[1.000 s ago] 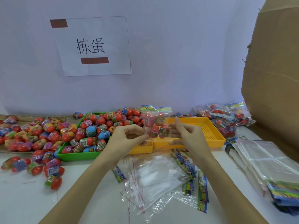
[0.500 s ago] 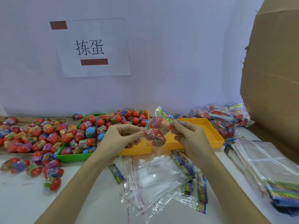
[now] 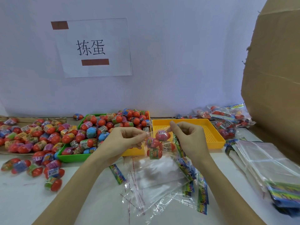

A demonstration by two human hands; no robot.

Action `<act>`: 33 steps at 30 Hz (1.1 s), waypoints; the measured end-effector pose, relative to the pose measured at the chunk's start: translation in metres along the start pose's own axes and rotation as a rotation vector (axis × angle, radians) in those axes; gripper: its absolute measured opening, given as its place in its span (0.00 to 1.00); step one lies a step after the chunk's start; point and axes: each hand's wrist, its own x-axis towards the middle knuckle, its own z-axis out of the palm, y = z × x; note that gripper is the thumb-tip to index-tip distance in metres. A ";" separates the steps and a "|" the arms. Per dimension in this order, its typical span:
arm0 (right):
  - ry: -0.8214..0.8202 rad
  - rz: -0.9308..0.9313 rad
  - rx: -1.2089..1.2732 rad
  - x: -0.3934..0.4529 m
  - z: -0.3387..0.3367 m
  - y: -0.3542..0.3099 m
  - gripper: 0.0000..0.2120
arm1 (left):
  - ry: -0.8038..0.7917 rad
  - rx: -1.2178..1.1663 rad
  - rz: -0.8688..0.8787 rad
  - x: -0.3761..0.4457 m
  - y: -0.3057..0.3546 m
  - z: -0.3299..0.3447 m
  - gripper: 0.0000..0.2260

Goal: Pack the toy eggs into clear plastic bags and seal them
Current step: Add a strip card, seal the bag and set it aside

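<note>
Where the frame's far left edge meets the table, loose toy eggs (image 3: pixel 32 137) lie heaped on a strip of cardboard (image 3: pixel 48 119), each one a red half joined to a half wrapped in a printed label of pink, green, blue or yellow, and a few more sit scattered on the white table (image 3: pixel 24 200) at lower left. Just right of that heap, a green tray (image 3: pixel 71 157) holds another pile of the same eggs, some of them blue. At centre, the left hand (image 3: pixel 125 140) pinches the left edge of a clear bag (image 3: pixel 159 144) between thumb and fingertips, with the other fingers curled. The bag hangs above the table in front of the yellow tray (image 3: pixel 215 140), and four eggs show through its glossy film, stacked close together. The right hand (image 3: pixel 190 137) pinches the bag's right edge beside its colourful printed header strip, fingers curled likewise. Under the hands, at lower centre, empty clear bags (image 3: pixel 155 181) with red-dotted sealing strips and printed headers lie spread on the table. Behind the yellow tray, in the right middle of the frame, filled bags (image 3: pixel 227 120) are piled against the wall. At lower right rests a stack of flat bags (image 3: pixel 267 166), and above it a cardboard box (image 3: pixel 276 78) fills the right edge. A paper sign (image 3: pixel 94 47) is taped to the wall at upper left.
</note>
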 end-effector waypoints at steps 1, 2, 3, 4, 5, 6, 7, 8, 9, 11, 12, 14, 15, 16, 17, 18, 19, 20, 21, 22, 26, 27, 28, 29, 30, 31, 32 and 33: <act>0.039 -0.026 -0.023 0.000 0.002 0.000 0.15 | 0.014 0.001 0.013 0.001 0.000 0.001 0.11; 0.064 -0.041 -0.035 -0.001 0.003 -0.001 0.15 | 0.031 0.004 0.029 0.001 -0.001 0.002 0.10; 0.066 -0.041 -0.036 -0.001 0.004 -0.001 0.17 | 0.053 -0.002 0.043 0.002 -0.001 0.002 0.09; 0.044 -0.028 -0.017 -0.001 0.004 -0.001 0.20 | 0.079 -0.022 0.053 0.002 -0.002 0.002 0.09; 0.008 -0.002 0.012 -0.001 0.003 -0.001 0.24 | 0.107 -0.053 0.058 0.003 -0.003 0.001 0.08; -0.035 0.038 0.040 -0.001 0.002 0.000 0.27 | 0.136 -0.094 0.062 0.003 -0.003 0.000 0.08; -0.086 0.091 0.057 0.000 0.001 0.000 0.30 | 0.164 -0.140 0.065 0.003 -0.004 -0.002 0.08; -0.141 0.151 0.068 0.000 0.000 0.001 0.30 | 0.191 -0.183 0.065 0.004 -0.004 -0.002 0.08; -0.187 0.208 0.069 0.000 0.001 0.001 0.27 | 0.218 -0.218 0.063 0.003 -0.004 -0.002 0.08; -0.244 0.291 0.076 -0.001 0.003 0.002 0.18 | 0.254 -0.272 0.060 0.004 -0.004 -0.002 0.08; -0.243 0.309 0.086 -0.001 0.003 0.003 0.15 | 0.264 -0.290 0.057 0.004 -0.005 -0.001 0.08; -0.205 0.327 0.143 -0.001 0.002 0.005 0.11 | 0.281 -0.279 0.058 0.005 -0.005 0.000 0.08; -0.182 0.326 0.176 -0.001 0.001 0.004 0.10 | 0.282 -0.250 0.062 0.005 -0.006 0.001 0.08; -0.158 0.315 0.191 -0.001 0.000 0.003 0.09 | 0.268 -0.222 0.063 0.005 -0.005 0.002 0.08; -0.132 0.297 0.190 0.000 -0.001 0.002 0.09 | 0.237 -0.213 0.054 0.005 -0.005 0.003 0.08; -0.106 0.277 0.184 0.000 -0.001 0.001 0.09 | 0.189 -0.225 0.035 0.005 -0.004 0.005 0.09; -0.078 0.261 0.182 0.000 -0.001 0.000 0.08 | 0.129 -0.244 0.009 0.004 -0.004 0.007 0.11; -0.052 0.251 0.187 0.001 -0.002 0.000 0.08 | 0.071 -0.250 -0.017 0.004 -0.003 0.010 0.14; -0.028 0.246 0.196 0.001 -0.002 0.000 0.08 | 0.028 -0.233 -0.030 0.003 -0.004 0.012 0.15; -0.007 0.244 0.210 0.001 -0.002 0.000 0.09 | 0.008 -0.205 -0.026 0.003 -0.004 0.014 0.16; -0.021 0.288 0.312 0.002 0.001 -0.004 0.18 | 0.070 -0.333 0.016 0.003 -0.007 0.027 0.20; -0.078 0.310 0.301 0.002 0.002 -0.005 0.21 | 0.098 -0.414 0.013 0.003 -0.007 0.031 0.20; -0.149 0.322 0.260 0.001 0.003 -0.005 0.22 | 0.120 -0.477 0.011 0.003 -0.007 0.034 0.20; -0.213 0.313 0.203 0.000 0.004 -0.004 0.20 | 0.132 -0.514 0.011 0.003 -0.007 0.037 0.19; -0.252 0.287 0.159 -0.002 0.005 -0.003 0.18 | 0.137 -0.530 0.013 0.003 -0.007 0.040 0.19; -0.258 0.253 0.144 -0.003 0.005 -0.002 0.16 | 0.136 -0.533 0.013 0.003 -0.007 0.040 0.18; -0.239 0.222 0.151 -0.004 0.006 -0.001 0.15 | 0.133 -0.528 0.011 0.003 -0.008 0.041 0.17; -0.215 0.195 0.154 -0.004 0.005 -0.001 0.13 | 0.127 -0.516 0.010 0.002 -0.008 0.041 0.17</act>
